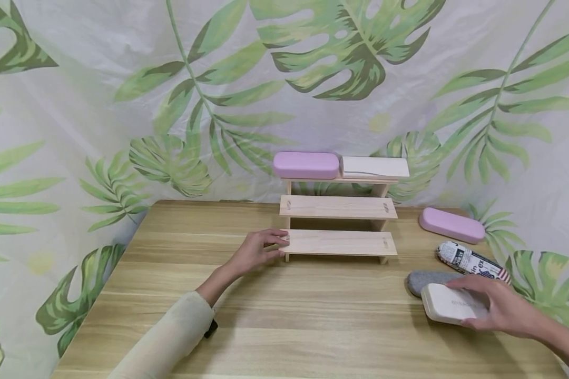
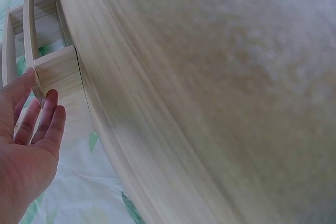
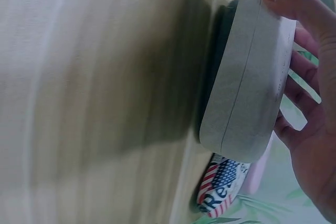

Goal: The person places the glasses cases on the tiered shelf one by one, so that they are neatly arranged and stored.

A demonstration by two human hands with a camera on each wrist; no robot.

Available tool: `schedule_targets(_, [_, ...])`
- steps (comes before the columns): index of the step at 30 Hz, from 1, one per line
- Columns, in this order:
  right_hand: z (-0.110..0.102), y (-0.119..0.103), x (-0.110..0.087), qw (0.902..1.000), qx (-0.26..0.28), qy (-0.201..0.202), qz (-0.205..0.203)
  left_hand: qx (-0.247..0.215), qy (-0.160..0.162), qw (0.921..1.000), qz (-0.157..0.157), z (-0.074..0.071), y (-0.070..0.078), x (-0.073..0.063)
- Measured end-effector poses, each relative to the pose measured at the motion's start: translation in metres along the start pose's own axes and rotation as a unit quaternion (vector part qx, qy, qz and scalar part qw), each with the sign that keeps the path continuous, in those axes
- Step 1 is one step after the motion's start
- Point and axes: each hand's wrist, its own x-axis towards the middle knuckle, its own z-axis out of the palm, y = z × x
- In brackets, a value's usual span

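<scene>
Right hand: gripping the white case, thumb on one side, fingers on the other
White case: in hand over the tabletop (clock is read from this case, 12 = wall), shadow beneath
Grey case: 11 o'clock, partly covered by white case; contact unclear
Printed case: 1 o'clock, lying just beyond grey one
Left hand: between 9 and 10, fingers touching left end of lowest step; cannot tell if it pinches
Wooden shelf: 10 o'clock, three steps
Loose pink case: 12 o'clock, on tabletop
Top-step pair: pink case, white box just beside at its 3 o'clock
Backdrop: leaf-print cloth
</scene>
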Motion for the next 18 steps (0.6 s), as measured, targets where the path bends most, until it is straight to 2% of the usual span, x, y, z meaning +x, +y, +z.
schedule_targets(18, [-0.007, 0.003, 0.036, 0.9995, -0.025, 0.015, 0.011, 0.012, -0.001, 0.9999, 0.0, -0.001, 0.001, 0.0])
